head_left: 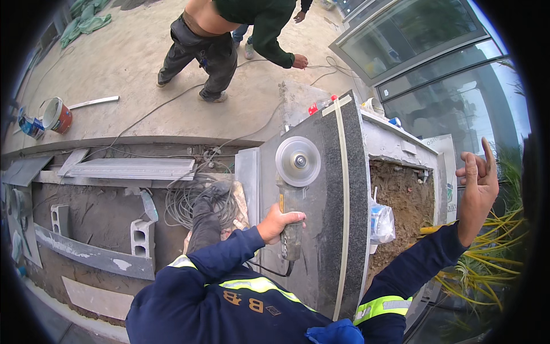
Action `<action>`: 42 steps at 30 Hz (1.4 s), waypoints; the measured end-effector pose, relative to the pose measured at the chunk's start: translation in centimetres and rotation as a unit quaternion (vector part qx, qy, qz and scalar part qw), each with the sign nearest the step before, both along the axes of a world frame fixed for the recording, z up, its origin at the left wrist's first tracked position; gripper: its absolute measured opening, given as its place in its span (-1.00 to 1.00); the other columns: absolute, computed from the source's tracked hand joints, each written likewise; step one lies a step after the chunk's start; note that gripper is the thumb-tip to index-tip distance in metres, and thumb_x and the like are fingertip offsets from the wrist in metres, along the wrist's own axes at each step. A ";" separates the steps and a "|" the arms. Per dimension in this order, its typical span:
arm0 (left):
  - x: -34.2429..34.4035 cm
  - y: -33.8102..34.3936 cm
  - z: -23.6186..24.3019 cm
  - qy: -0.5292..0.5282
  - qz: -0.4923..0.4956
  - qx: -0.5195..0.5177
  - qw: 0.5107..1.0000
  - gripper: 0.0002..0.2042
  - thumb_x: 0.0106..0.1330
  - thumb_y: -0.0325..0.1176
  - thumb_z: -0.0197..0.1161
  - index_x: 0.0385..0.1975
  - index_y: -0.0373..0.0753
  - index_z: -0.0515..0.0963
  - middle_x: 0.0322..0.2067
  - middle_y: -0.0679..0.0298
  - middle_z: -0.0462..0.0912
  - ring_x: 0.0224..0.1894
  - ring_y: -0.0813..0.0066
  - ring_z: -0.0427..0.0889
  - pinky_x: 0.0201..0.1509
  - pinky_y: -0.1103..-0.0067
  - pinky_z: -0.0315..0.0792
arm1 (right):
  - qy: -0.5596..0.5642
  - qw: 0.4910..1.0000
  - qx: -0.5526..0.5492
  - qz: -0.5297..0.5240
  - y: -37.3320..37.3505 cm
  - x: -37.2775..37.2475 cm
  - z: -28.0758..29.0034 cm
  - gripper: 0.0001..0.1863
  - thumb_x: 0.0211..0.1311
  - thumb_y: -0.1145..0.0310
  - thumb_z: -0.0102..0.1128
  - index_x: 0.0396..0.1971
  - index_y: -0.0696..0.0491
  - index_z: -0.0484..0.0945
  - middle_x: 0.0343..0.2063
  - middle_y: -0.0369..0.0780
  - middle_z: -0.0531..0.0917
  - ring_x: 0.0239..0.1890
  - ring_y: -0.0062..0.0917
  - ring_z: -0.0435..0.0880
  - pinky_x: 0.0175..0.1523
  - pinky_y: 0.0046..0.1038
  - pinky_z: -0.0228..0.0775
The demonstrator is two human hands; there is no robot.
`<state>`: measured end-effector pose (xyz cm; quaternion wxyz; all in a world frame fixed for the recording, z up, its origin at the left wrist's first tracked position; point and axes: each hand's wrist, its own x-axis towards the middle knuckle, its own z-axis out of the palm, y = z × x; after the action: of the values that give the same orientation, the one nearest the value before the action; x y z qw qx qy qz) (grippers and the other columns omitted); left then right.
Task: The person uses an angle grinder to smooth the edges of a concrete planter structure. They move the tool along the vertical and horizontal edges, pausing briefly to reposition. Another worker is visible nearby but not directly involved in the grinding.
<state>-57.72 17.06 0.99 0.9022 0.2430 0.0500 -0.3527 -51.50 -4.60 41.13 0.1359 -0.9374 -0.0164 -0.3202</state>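
My left hand (279,225) grips the body of an angle grinder (291,241), which rests on a dark grey stone slab (313,246). The grinder's round silver disc (309,160) faces up at the far end, and its cord runs toward me. A pale strip of tape (346,218) runs lengthwise along the slab's speckled right part. My right hand (478,183) is raised to the right, beyond the slab, index finger extended and nothing held. A red-labelled bottle (322,105) lies at the slab's far end.
A person (212,49) stands ahead, another partly hidden behind. Buckets (57,115), hollow blocks (141,241), loose boards (133,169) and coiled cable (179,209) are at left. A dirt-filled cavity (407,195), plastic bag (382,223), glass panels (421,40) and plants (487,264) are at right.
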 end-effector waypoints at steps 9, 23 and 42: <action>1.0 1.1 1.5 -0.015 -0.009 -0.012 1.000 -0.60 0.27 -0.28 0.46 -0.01 -0.34 0.50 -0.20 0.13 0.66 -0.21 0.21 0.76 -0.08 0.18 0.72 | -0.033 0.968 -0.198 -0.151 -1.8 15.2 6.1 -0.43 0.54 0.18 -0.06 0.47 0.00 0.39 -0.09 0.04 0.77 -0.03 -0.02 0.76 0.13 -0.07 0.55; 1.4 3.6 1.1 -0.015 0.028 -0.013 0.999 -0.63 0.29 -0.26 0.45 -0.07 -0.38 0.53 -0.22 0.11 0.66 -0.19 0.20 0.74 -0.07 0.17 0.72 | -0.002 0.974 -0.181 -0.138 2.9 17.1 6.3 -0.33 0.39 0.27 -0.08 0.50 0.07 0.31 0.04 0.09 0.73 0.14 0.03 0.68 0.25 0.02 0.48; 1.5 3.3 1.4 -0.035 0.024 0.036 0.998 -0.63 0.32 -0.22 0.39 -0.07 -0.39 0.53 -0.27 0.11 0.66 -0.24 0.23 0.75 -0.11 0.24 0.72 | -0.032 0.992 0.119 -0.020 5.9 5.5 -4.3 -0.38 0.41 0.29 0.29 0.39 0.24 0.42 -0.46 -0.26 0.62 -0.52 -0.63 0.54 -0.26 -0.49 0.45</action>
<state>-56.25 20.36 2.38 0.9023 0.2864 0.0371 -0.3202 -45.96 1.29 36.85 0.2391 -0.9040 0.0365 -0.3526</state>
